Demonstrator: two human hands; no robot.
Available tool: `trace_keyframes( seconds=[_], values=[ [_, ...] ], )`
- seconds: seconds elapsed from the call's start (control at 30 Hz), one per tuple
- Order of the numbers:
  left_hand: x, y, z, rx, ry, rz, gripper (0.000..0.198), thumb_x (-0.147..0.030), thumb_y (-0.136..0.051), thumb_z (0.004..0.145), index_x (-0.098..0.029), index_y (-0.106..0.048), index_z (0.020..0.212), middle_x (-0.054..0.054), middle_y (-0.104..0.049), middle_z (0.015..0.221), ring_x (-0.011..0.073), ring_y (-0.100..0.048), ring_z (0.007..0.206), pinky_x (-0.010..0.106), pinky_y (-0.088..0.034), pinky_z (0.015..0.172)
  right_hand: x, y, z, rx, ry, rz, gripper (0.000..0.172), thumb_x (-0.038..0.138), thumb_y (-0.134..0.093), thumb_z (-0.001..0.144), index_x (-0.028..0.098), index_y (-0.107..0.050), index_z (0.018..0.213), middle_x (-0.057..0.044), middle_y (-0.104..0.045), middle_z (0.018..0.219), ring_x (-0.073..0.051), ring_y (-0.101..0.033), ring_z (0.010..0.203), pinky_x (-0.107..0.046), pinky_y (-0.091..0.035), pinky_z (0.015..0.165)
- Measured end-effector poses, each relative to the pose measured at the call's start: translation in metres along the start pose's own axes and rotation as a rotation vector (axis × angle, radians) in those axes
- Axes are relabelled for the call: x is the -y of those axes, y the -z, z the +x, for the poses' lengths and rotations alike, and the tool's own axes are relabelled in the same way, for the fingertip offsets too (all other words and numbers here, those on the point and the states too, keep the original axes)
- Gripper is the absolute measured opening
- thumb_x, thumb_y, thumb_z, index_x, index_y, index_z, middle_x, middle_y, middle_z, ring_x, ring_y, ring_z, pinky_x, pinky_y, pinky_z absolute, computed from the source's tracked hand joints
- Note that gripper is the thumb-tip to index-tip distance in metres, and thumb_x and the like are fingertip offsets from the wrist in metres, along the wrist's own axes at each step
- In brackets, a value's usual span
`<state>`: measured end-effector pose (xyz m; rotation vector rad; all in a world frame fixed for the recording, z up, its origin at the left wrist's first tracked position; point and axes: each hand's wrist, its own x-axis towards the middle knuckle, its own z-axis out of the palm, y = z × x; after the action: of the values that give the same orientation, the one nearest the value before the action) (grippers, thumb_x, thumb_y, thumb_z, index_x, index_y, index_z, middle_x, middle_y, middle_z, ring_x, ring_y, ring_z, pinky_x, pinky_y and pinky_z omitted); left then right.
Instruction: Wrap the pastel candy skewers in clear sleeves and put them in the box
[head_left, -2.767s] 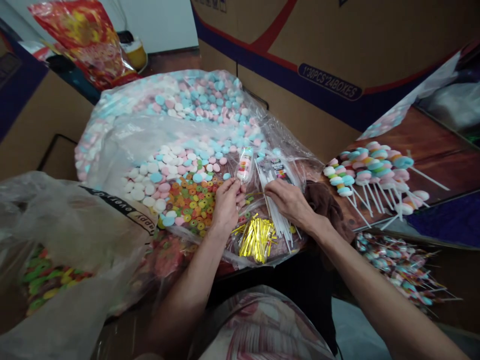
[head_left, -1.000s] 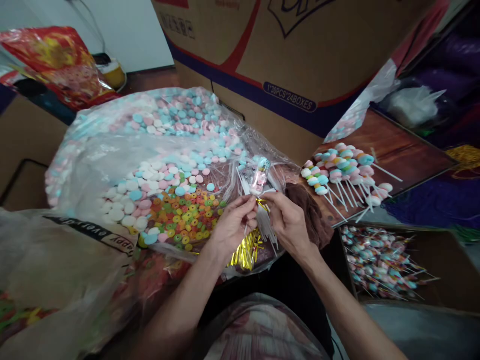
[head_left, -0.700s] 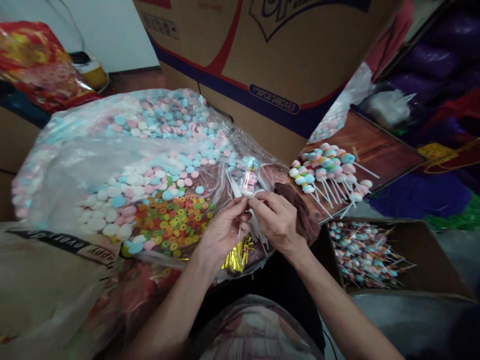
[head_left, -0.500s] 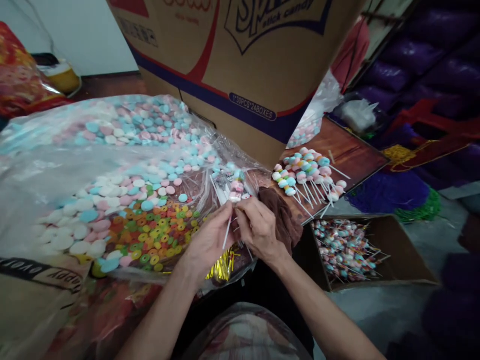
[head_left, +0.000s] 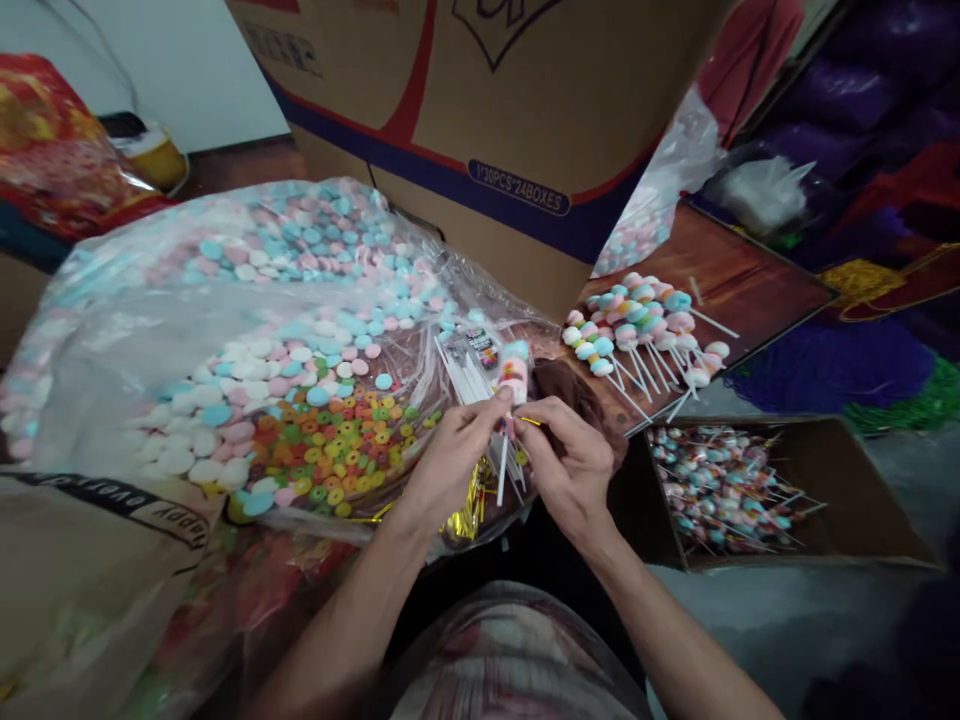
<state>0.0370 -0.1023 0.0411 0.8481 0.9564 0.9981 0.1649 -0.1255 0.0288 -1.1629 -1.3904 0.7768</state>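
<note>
Between thumb and fingers, my left hand is closed on a marshmallow candy stick, its pink, white and blue pieces upright in what looks like a clear wrapper. The white stick points down below the fingers. My right hand, just to the right, pinches a short gold twist tie close to the base of the candy. More gold twist ties lie under my hands. White sticks lie behind my left hand, beside a small dark printed packet.
Loose marshmallows and gummy rings lie on clear plastic at left. Unwrapped candy sticks are piled on the table at right. An open carton below holds wrapped ones. A large cardboard box stands behind.
The view has shifted slightly. My right hand has drawn a little away from the candy stick, and a gold twist tie now shows in its fingers. The left hand still holds the candy stick.
</note>
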Motion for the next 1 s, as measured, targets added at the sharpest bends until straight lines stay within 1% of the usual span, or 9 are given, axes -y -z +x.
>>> trace_keyframes(
  seconds=[0.1, 0.2, 0.33, 0.47, 0.6, 0.7, 0.8, 0.9, 1.0],
  values=[
    [0.004, -0.004, 0.005, -0.007, -0.032, 0.019, 0.029, -0.039, -0.077, 0.073, -0.014, -0.073, 0.088, 0.005, -0.069, 0.079, 0.0156, -0.062, 0.078, 0.027, -0.049, 0.076, -0.006, 0.003, -0.018, 0.063, -0.286, 0.215, 0.020, 0.033, -0.057, 0.092, 0.018, -0.070, 0.087, 0.001, -0.059, 0.067, -0.012, -0.051, 0.060, -0.025, -0.041, 0.057],
    [0.012, -0.013, 0.005, -0.072, -0.156, 0.218, 0.029, -0.029, -0.078, 0.071, -0.017, -0.072, 0.097, 0.002, -0.070, 0.082, 0.0146, -0.062, 0.077, 0.025, -0.048, 0.073, -0.009, 0.002, -0.037, 0.072, -0.465, 0.349, 0.022, 0.039, -0.064, 0.087, 0.017, -0.068, 0.087, 0.004, -0.050, 0.061, -0.009, -0.039, 0.052, -0.022, -0.032, 0.048],
    [0.021, -0.011, 0.007, 0.025, -0.176, 0.404, 0.025, -0.026, -0.069, 0.080, -0.019, -0.070, 0.104, 0.003, -0.072, 0.086, 0.0153, -0.065, 0.080, 0.025, -0.048, 0.074, -0.015, 0.014, -0.053, -0.161, -0.558, 0.459, 0.020, 0.037, -0.070, 0.082, 0.017, -0.068, 0.084, 0.004, -0.048, 0.061, -0.008, -0.038, 0.052, -0.021, -0.029, 0.047],
    [0.018, 0.023, 0.026, -0.193, -0.261, 0.557, 0.023, -0.028, -0.060, 0.086, -0.017, -0.067, 0.106, 0.006, -0.071, 0.091, 0.0165, -0.065, 0.083, 0.028, -0.047, 0.078, -0.033, 0.065, -0.050, -0.516, -0.511, 0.501, 0.021, 0.035, -0.077, 0.074, 0.018, -0.069, 0.081, 0.006, -0.046, 0.061, -0.005, -0.031, 0.048, -0.019, -0.030, 0.046],
    [0.014, 0.041, 0.048, -0.276, -0.298, 0.887, 0.023, -0.027, -0.063, 0.082, -0.018, -0.066, 0.103, 0.005, -0.065, 0.086, 0.0188, -0.061, 0.080, 0.030, -0.046, 0.076, -0.043, 0.102, -0.037, -0.643, -0.480, 0.435, 0.032, 0.045, -0.072, 0.078, 0.015, -0.070, 0.088, 0.001, -0.056, 0.069, -0.004, -0.033, 0.047, -0.020, -0.028, 0.043],
    [0.019, 0.030, 0.061, -0.256, -0.320, 1.157, 0.028, -0.029, -0.068, 0.079, -0.019, -0.066, 0.105, 0.008, -0.064, 0.095, 0.0238, -0.060, 0.092, 0.034, -0.044, 0.082, -0.038, 0.085, -0.031, -0.545, -0.335, 0.199, 0.022, 0.037, -0.069, 0.082, 0.017, -0.069, 0.092, 0.001, -0.060, 0.069, -0.006, -0.039, 0.048, -0.021, -0.031, 0.045],
    [0.023, 0.019, 0.074, -0.280, -0.253, 1.304, 0.020, -0.028, -0.068, 0.080, -0.019, -0.066, 0.098, 0.008, -0.065, 0.094, 0.0251, -0.060, 0.093, 0.033, -0.042, 0.079, -0.031, 0.048, -0.028, -0.287, -0.218, -0.118, 0.016, 0.032, -0.065, 0.086, 0.019, -0.069, 0.094, -0.001, -0.065, 0.073, -0.012, -0.056, 0.060, -0.025, -0.045, 0.057],
    [0.023, 0.019, 0.083, -0.276, -0.146, 1.322, 0.009, -0.030, -0.061, 0.086, -0.022, -0.065, 0.085, 0.005, -0.067, 0.083, 0.0221, -0.062, 0.081, 0.031, -0.039, 0.071, -0.032, 0.020, -0.027, -0.094, -0.103, -0.208, 0.014, 0.028, -0.059, 0.090, 0.021, -0.068, 0.097, -0.002, -0.070, 0.081, -0.015, -0.063, 0.067, -0.028, -0.051, 0.065],
    [0.022, 0.022, 0.085, -0.268, -0.132, 1.356, 0.012, -0.028, -0.056, 0.089, -0.021, -0.064, 0.084, 0.005, -0.068, 0.084, 0.0219, -0.063, 0.081, 0.031, -0.039, 0.071, -0.038, 0.009, -0.023, -0.010, -0.086, -0.234, 0.014, 0.027, -0.055, 0.092, 0.021, -0.067, 0.098, -0.003, -0.071, 0.084, -0.015, -0.065, 0.067, -0.028, -0.051, 0.065]
  ],
)
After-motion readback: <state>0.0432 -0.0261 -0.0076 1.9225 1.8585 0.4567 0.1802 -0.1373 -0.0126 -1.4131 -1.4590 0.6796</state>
